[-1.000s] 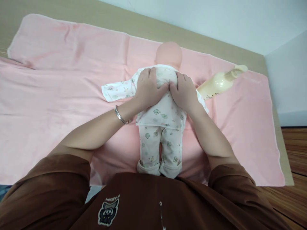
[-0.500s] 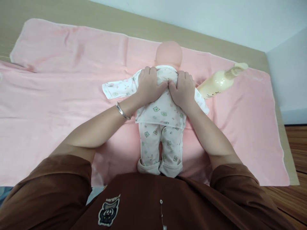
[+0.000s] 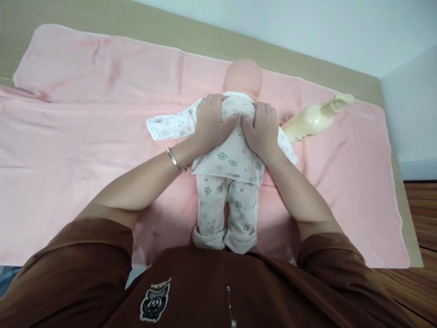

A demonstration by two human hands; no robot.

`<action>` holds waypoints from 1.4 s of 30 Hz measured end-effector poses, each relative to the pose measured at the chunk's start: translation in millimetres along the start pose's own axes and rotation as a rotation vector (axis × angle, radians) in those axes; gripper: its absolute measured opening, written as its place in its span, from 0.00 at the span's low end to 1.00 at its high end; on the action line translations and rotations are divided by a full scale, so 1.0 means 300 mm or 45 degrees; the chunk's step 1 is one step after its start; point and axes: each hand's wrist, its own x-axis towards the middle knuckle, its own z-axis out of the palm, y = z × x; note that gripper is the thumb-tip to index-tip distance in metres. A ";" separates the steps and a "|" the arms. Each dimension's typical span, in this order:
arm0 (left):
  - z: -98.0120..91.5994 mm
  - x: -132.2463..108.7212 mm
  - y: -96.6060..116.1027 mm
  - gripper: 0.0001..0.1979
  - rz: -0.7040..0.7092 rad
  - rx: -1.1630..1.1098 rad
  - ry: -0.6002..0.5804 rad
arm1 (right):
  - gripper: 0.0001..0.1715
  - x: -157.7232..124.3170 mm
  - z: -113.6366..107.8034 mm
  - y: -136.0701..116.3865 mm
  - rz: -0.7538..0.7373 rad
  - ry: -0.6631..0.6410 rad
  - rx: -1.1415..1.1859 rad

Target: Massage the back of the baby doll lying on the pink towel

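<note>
The doll (image 3: 235, 157) lies back uppermost on a pink cloth (image 3: 85, 159) spread over the table (image 3: 280, 57), its bald head (image 3: 243, 77) pointing to 12 o'clock and its legs to 6. The left hand (image 3: 212, 120) rests on the upper back at about 11 o'clock, and the right hand (image 3: 262, 128) matches it at 1. Both are unclenched, palms down on the patterned white top (image 3: 228, 157), with fingers over the shoulders and thumbs slanting inward until their tips almost meet at the middle of the back. One sleeve (image 3: 170, 123) stretches out towards 9 o'clock, past the left hand; the other shows beside the right wrist, near 3.

The matching trousers (image 3: 211, 205) have turned-up cuffs, just beyond the wearer's brown shirt (image 3: 201, 287) at 6 o'clock. A cream pump bottle (image 3: 309, 122) is between 2 and 3 o'clock from the doll (whether its base touches the nearby sleeve, I cannot tell). A silver bangle (image 3: 175, 160) circles the left wrist, and wood-grained flooring (image 3: 426, 218) shows at 4 o'clock, beyond the table's edge.
</note>
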 end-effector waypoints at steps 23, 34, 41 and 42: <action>-0.009 -0.017 -0.040 0.29 0.115 -0.054 0.083 | 0.35 -0.136 -0.107 -0.058 -0.513 -0.163 0.105; -0.006 -0.017 -0.045 0.30 0.099 -0.079 0.057 | 0.38 -0.172 -0.099 -0.086 -0.516 -0.210 0.050; -0.011 -0.017 -0.024 0.26 0.055 -0.132 0.090 | 0.38 -0.201 -0.167 -0.123 -0.530 -0.107 0.135; -0.010 -0.016 -0.024 0.26 0.052 -0.140 0.095 | 0.38 -0.204 -0.157 -0.125 -0.504 -0.126 0.112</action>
